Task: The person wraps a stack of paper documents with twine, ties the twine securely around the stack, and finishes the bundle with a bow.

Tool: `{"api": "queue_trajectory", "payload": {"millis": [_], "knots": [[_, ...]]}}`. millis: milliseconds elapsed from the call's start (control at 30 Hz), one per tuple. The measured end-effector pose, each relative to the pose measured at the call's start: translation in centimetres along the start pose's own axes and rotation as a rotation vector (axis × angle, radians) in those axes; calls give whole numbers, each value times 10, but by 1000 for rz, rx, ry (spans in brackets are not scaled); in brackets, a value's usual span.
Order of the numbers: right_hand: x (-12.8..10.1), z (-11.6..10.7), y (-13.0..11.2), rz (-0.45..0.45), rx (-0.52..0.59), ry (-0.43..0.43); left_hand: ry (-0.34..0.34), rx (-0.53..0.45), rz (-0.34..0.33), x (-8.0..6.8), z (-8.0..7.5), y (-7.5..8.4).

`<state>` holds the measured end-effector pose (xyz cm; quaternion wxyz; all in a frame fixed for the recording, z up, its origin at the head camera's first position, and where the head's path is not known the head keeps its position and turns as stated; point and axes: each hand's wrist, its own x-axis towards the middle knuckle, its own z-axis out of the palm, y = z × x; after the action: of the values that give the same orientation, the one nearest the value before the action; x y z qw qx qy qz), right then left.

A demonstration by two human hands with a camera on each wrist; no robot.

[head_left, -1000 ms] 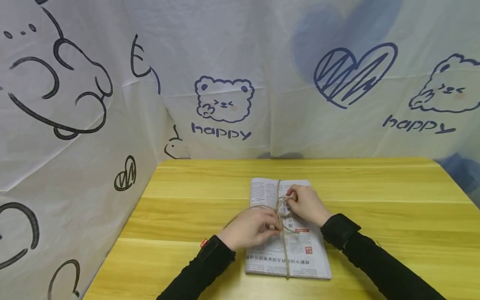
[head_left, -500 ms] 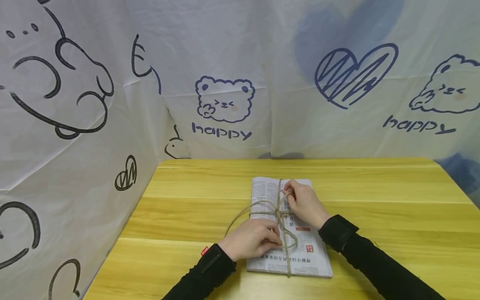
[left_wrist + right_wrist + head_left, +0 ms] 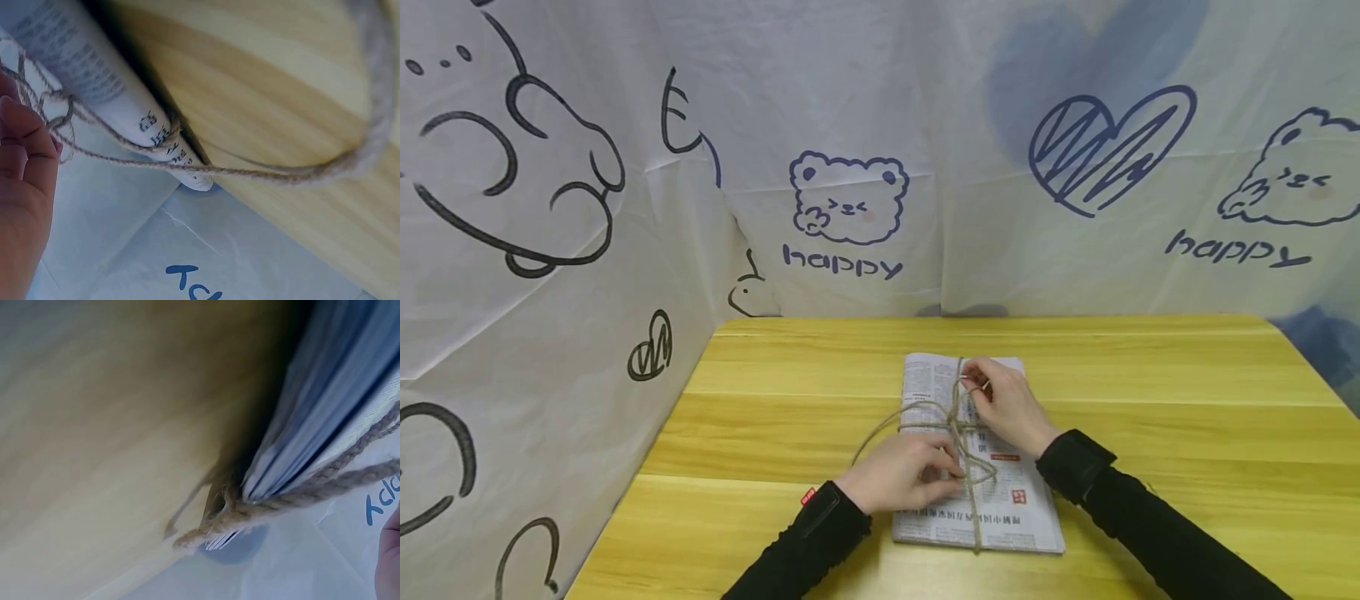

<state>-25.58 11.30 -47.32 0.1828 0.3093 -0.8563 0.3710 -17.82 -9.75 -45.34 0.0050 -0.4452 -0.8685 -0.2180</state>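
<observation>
A folded stack of newspapers (image 3: pixel 1022 529) lies on the table, bound lengthwise and crosswise with brown twine (image 3: pixel 974 517). Over the stack's left half, my left hand (image 3: pixel 898 473) pinches a strand of the twine near a loose loop below the crossing. Farther back, the fingers of my right hand (image 3: pixel 1009 407) pinch another strand above the crossing. The left wrist view has the bent fingers of the left hand (image 3: pixel 28 162) at the tangled strands. Only a sliver of the right hand (image 3: pixel 390 556) enters the right wrist view, beside the layered paper edges (image 3: pixel 331 406).
A yellow wood-grain table (image 3: pixel 790 400) surrounds the stack. A free length of twine (image 3: pixel 874 433) arcs off the stack's left side behind the left hand. White cloth (image 3: pixel 865 83) with drawn bears and hearts hangs behind the table and along its left.
My left hand has shifted toward the near edge, then slightly back, and the loop beside it now lies lower on the stack. My right hand has moved slightly away and left.
</observation>
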Motion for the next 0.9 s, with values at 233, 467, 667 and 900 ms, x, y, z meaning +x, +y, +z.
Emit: {"api": "queue_trajectory", "payload": {"millis": [233, 467, 667, 900], "knots": [[1, 0, -1, -33, 16, 19, 67, -139, -87, 4, -6, -5], [0, 0, -1, -61, 31, 17, 218, -318, -222, 6, -6, -17], [0, -1, -1, -48, 37, 1, 363, -564, -513, 15, -7, -38], [0, -1, -1, -29, 46, 1, 259, -729, -643, 34, -10, -53]]}}
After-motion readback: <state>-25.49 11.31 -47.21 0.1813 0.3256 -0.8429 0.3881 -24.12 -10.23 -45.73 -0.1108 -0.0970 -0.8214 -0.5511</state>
